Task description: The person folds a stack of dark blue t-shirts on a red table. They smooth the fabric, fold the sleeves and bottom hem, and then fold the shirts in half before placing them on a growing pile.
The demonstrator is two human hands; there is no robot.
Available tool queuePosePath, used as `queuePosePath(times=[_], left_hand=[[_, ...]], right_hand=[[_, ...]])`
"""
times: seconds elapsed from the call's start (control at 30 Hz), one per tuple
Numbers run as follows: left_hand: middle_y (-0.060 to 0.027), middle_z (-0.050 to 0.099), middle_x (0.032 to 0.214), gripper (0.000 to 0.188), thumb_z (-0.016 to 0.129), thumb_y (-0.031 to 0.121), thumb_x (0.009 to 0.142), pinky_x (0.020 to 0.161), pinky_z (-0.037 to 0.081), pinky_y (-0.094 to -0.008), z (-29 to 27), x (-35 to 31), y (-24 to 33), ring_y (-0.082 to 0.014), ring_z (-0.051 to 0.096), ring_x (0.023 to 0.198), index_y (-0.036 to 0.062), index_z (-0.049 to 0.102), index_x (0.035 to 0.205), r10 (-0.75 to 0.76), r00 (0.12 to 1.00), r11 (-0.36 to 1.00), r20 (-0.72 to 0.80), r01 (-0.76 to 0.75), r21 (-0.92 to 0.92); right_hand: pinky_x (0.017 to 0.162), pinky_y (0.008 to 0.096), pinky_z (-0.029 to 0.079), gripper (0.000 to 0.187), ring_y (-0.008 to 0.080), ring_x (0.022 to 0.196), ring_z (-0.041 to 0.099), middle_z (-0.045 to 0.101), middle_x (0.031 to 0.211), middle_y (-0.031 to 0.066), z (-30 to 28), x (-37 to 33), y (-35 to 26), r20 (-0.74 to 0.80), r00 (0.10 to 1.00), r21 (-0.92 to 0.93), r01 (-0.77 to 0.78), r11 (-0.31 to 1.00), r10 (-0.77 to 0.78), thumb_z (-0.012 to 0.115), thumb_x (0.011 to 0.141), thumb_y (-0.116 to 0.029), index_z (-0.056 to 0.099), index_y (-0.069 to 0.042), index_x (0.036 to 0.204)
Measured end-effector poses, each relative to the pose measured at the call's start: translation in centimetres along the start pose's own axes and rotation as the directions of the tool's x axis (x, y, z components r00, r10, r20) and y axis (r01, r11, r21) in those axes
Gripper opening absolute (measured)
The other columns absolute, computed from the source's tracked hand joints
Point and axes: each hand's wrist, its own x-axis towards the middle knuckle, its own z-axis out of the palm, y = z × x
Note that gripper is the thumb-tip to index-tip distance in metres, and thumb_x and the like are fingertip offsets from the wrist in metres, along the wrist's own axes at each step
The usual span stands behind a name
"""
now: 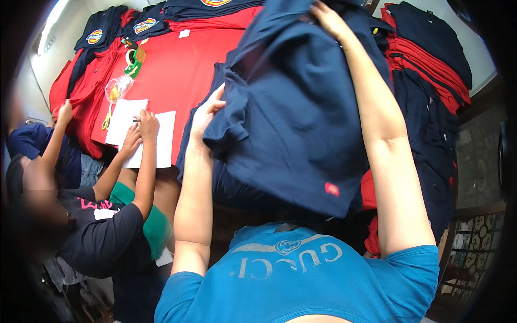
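Note:
A dark navy short-sleeved shirt (301,118) with a small red patch near its hem hangs spread out in front of me, over other navy cloth. My left hand (207,113) grips its left side beside the sleeve, the fingers partly behind the fabric. Farther off, at the upper part of the shirt, my right hand (329,21) is closed on the cloth with the arm stretched out. Some of its fingertips are cut off by the picture's top edge. Under the shirt lie more navy garments (237,180), mostly covered by it.
To the left, a person writes on white paper (156,137) on a red-covered table (183,64). Near the paper are yellow scissors (106,118) and a green tape dispenser (132,63). Stacks of red and navy garments (428,59) rise at the right; another person stands far left.

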Motion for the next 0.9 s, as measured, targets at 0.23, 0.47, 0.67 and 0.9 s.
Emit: queuePosePath(times=[0.23, 0.47, 0.67, 0.9], left_hand=[[-0.0157, 0.044, 0.144, 0.051, 0.063, 0.015, 0.087, 0.113, 0.03, -0.0392, -3.9, -6.6, -2.7, -0.0297, 0.037, 0.137, 0.008, 0.051, 0.136, 0.026, 0.999, 0.389, -0.028, 0.016, 0.921], [-0.0191, 0.058, 0.119, 0.049, 0.07, 0.018, 0.082, 0.093, 0.047, -0.0415, -3.8, -5.4, -3.6, -0.0382, 0.058, 0.108, 0.0041, 0.054, 0.126, 0.239, 0.97, -0.173, 0.039, 0.003, 0.985], [-0.0177, 0.063, 0.114, 0.036, 0.065, 0.012, 0.089, 0.099, 0.045, -0.0363, -3.8, -1.8, -4.6, -0.0287, 0.06, 0.111, 0.0021, 0.055, 0.122, 0.311, 0.931, 0.174, -0.193, 0.144, 0.974], [-0.0141, 0.057, 0.1, 0.047, 0.052, -0.009, 0.078, 0.084, 0.048, -0.0311, -6.8, -7.3, 0.3, -0.0197, 0.059, 0.089, 0.004, 0.056, 0.123, 0.582, 0.81, 0.133, -0.076, -0.002, 0.991]], right_hand=[[0.083, 0.0335, 0.048, 0.027, 0.023, 0.092, 0.06, 0.061, 0.095, 0.0091, 5.9, -13.2, 1.0, 0.266, 0.951, -0.335, 0.246, 0.91, -0.16, 0.067, 0.085, -0.022, 0.064, -0.003, 0.104], [0.1, 0.046, 0.033, 0.036, 0.0305, 0.115, 0.047, 0.055, 0.12, 0.0096, 7.1, -33.2, 3.9, -0.138, 0.99, -0.683, -0.076, 0.726, -0.026, 0.06, 0.071, -0.002, 0.065, -0.009, 0.106], [0.1, 0.0422, 0.039, 0.054, 0.0333, 0.115, 0.048, 0.053, 0.129, 0.0142, 3.9, -34.0, 5.7, -0.422, 0.907, -0.517, -0.243, 0.821, 0.003, 0.052, 0.076, 0.007, 0.059, -0.009, 0.127], [0.081, 0.0263, 0.048, 0.027, 0.0124, 0.092, 0.059, 0.059, 0.098, 0.0049, 0.4, -33.7, 5.7, -0.747, 0.624, 0.01, -0.332, 0.943, 0.228, 0.045, 0.082, 0.011, 0.059, 0.001, 0.103]])
